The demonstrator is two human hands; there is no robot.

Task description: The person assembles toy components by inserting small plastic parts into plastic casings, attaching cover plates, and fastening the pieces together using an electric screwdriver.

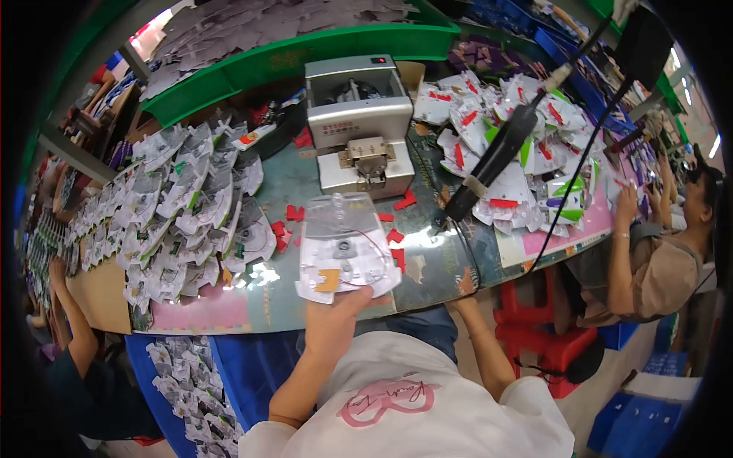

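left hand [336, 317] pinches white card assembly [345, 248] at its lower edge, above table's near edge [305, 317] | right hand [463, 294] at near edge, grip unclear | grey machine [360, 122] behind, mid-table | card piles [183, 214] left

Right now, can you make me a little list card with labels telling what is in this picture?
left hand: holds a clear plastic piece with a red wire, above the table edge
right hand: reaches the table edge, hand itself hard to see
machine: grey metal box at the middle back
left of it: overlapping stacks of white pieces
right of it: loose pile with red and green bits
hanging: black tool on a cord
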